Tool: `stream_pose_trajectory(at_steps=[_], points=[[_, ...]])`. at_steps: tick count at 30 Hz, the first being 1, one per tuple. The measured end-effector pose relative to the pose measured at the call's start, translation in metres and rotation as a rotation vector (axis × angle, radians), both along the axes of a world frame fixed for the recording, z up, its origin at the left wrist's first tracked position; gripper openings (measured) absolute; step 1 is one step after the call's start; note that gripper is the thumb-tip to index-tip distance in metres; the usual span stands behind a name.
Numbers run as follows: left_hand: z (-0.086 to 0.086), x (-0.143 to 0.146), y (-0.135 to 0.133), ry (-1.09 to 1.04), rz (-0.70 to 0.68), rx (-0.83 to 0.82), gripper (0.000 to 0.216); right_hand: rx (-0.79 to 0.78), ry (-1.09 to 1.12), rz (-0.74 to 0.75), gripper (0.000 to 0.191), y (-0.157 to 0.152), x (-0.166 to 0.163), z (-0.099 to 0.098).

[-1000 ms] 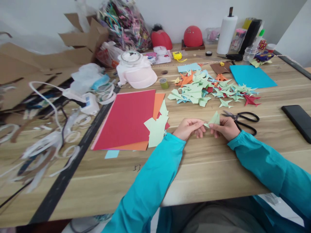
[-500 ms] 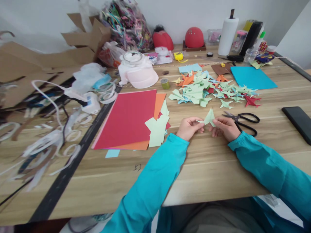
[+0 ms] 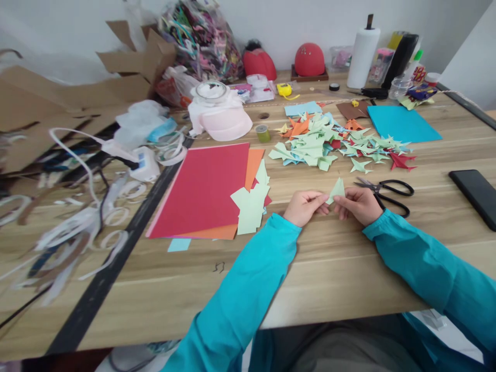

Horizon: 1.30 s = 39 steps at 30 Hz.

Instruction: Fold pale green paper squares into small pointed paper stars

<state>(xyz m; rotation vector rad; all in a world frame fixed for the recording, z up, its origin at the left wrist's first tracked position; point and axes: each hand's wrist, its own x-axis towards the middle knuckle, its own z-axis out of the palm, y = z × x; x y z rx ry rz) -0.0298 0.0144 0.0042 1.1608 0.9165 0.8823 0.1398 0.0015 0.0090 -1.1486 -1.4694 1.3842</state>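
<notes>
Between my two hands is a small folded piece of light green paper (image 3: 338,189), its point facing up. My left hand (image 3: 306,206) pinches its lower left part, and my right hand (image 3: 358,204) grips the lower right with thumb and fingers. The fingertips of both hands nearly meet. Black-handled scissors (image 3: 387,194) lie just past my right hand. Beyond the hands spreads a pile of folded paper shapes (image 3: 313,142), mostly light green with some orange, red and blue. Cut light green pieces (image 3: 251,209) rest left of my left hand, partly over a red sheet (image 3: 205,191).
Blue sheets (image 3: 405,124) lie behind the pile at right. A black phone (image 3: 475,196) is at the right edge. White cables and strips (image 3: 77,227) clutter the left side. A green tape roll (image 3: 263,133), a pink cap (image 3: 225,121) and a paper roll (image 3: 363,58) stand farther back.
My hands have come closer together, the left one shifting slightly right. The light green paper now looks narrower, its left part covered by my left fingers.
</notes>
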Motion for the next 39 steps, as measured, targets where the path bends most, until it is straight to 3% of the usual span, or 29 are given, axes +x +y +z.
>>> stream_pose_trajectory(at_steps=[12,19,30,39], points=[[0.0007,0.0026,-0.0019,-0.053,-0.061,-0.041,0.038,0.056,0.034,-0.075,0.040,-0.0007,-0.0019,-0.0012],[0.0006,0.0031,-0.0044,0.020,-0.053,0.021,0.029,0.073,-0.027,-0.041,0.040,-0.0022,-0.0018,-0.0001],[0.0012,0.0035,-0.0041,-0.033,-0.036,-0.039,0.029,0.054,-0.019,-0.015,0.040,-0.0018,-0.0023,0.0013],[0.0022,0.0061,-0.0072,0.041,-0.096,0.024,0.026,0.040,-0.017,-0.011,0.040,-0.0032,-0.0034,0.0025]])
